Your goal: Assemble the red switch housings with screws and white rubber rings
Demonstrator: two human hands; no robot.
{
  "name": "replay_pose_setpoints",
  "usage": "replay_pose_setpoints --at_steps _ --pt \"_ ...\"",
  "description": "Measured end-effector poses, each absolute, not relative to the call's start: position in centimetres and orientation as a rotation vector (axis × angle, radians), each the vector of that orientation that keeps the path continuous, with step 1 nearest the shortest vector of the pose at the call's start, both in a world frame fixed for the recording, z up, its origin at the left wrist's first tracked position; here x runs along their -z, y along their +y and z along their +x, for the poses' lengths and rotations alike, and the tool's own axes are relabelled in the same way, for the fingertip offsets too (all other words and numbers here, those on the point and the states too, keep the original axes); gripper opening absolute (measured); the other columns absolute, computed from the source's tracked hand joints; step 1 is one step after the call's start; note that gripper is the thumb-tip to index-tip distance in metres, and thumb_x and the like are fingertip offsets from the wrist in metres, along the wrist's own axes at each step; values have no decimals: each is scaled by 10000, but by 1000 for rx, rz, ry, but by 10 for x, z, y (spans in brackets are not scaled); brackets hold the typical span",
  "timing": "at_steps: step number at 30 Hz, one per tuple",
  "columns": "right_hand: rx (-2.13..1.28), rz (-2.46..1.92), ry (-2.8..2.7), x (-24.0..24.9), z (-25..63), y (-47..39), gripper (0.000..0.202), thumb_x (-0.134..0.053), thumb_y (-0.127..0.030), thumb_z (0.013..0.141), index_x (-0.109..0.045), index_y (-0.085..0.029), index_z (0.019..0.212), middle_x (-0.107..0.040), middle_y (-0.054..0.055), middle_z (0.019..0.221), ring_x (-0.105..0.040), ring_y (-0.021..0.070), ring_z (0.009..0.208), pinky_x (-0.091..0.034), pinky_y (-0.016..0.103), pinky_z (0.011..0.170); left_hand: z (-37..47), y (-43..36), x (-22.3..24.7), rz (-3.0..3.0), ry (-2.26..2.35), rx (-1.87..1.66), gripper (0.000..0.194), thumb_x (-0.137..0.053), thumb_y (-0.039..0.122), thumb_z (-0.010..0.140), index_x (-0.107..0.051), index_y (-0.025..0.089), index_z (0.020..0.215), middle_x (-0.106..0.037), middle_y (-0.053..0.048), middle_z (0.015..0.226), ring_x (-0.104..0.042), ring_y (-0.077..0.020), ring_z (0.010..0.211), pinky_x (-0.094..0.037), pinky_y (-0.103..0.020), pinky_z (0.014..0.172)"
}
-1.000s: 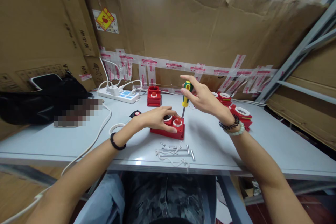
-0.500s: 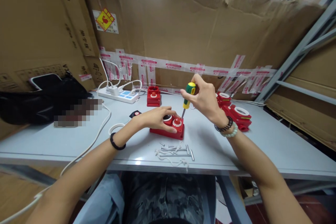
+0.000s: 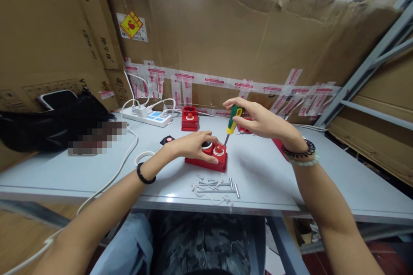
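A red box-shaped device (image 3: 206, 162) with a round red knob in a white ring (image 3: 219, 150) lies on the table. My left hand (image 3: 195, 145) is closed over its left part, thumb along the near side and fingers over the top. My right hand (image 3: 254, 116) is closed round the green and yellow handle of a screwdriver (image 3: 231, 125). The shaft slants down, its tip at the device's far right corner; whether a screw sits under it is too small to tell. Nearer me lie several loose screws (image 3: 209, 180) and metal T-bars (image 3: 236, 190) tangled with white string (image 3: 222, 200).
Behind stands another red device (image 3: 189, 119) beside a white power strip (image 3: 146, 116) with plugs. More red parts (image 3: 245, 124) are partly hidden by my right hand and arm. A black bag (image 3: 54, 120) with a phone (image 3: 58, 99) lies left. Cardboard (image 3: 226, 38) walls the back.
My right hand has turned about the screwdriver handle, its wrist swinging right and its fingers now lying over the top. The tip and my left hand stay in place.
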State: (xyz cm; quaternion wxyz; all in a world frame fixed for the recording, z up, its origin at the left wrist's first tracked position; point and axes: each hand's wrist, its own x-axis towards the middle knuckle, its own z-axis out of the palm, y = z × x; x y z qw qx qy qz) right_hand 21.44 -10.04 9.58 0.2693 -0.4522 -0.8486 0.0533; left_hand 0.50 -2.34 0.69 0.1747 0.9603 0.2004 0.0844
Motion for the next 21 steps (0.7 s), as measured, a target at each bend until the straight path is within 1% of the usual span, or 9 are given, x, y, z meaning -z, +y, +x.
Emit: replay_pose_setpoints --at_steps 2,4,7,11,13,16,18,21 --pt "-236 -1167 -2309 -100 217 -104 310 -524 -251 855 -565 -208 1160 -636 65 1072 -585 150 815 -474 292 713 5 -23 -7 2723 565 -238 589 -617 626 732 -565 289 1212 -468 -4 896 -501 -159 749 -371 -251 706" --pt "-252 -1156 -2274 -101 217 -105 266 -582 -275 829 -605 -192 1082 -656 44 936 -576 133 726 -473 282 665 5 -24 -7 2723 562 -245 586 -611 632 734 -568 287 1207 -469 -4 895 -500 -154 741 -367 -247 700" --pt "-170 -1179 -2197 -97 215 -103 275 -656 -336 783 -626 -168 998 -621 9 749 -544 119 629 -447 271 600 6 -24 -7 2722 553 -249 590 -603 634 739 -569 281 1210 -477 -9 909 -500 -149 739 -365 -241 693" --pt "-23 -1201 -2085 -91 209 -98 287 -689 -404 742 -637 -160 884 -612 8 717 -532 122 619 -419 269 582 5 -25 -8 2720 561 -240 587 -600 633 741 -565 290 1216 -487 -9 922 -508 -157 769 -370 -244 704" --pt "55 -1244 -2009 -87 205 -95 256 -683 -400 741 -622 -160 808 -608 5 696 -509 115 594 -399 264 570 5 -26 -8 2722 574 -237 591 -600 639 738 -564 293 1216 -486 -10 923 -509 -159 774 -371 -246 705" --pt "177 -1320 -1844 -79 196 -90 229 -669 -369 736 -544 -177 729 -566 -23 635 -456 99 547 -352 245 539 5 -26 -8 2721 593 -234 594 -597 648 735 -562 301 1215 -486 -11 926 -510 -163 779 -368 -246 698" --pt "274 -1376 -1752 -73 189 -87 226 -650 -357 734 -493 -195 716 -514 -46 592 -412 92 517 -320 239 521 5 -26 -8 2721 599 -234 589 -594 651 734 -562 307 1212 -488 -12 932 -512 -168 789 -365 -247 696" --pt "419 -1433 -1685 -65 180 -84 199 -598 -355 752 -465 -210 720 -455 -56 562 -368 97 495 -293 244 512 6 -25 -7 2726 602 -238 598 -593 656 729 -565 302 1208 -486 -13 918 -511 -169 779 -363 -249 690"
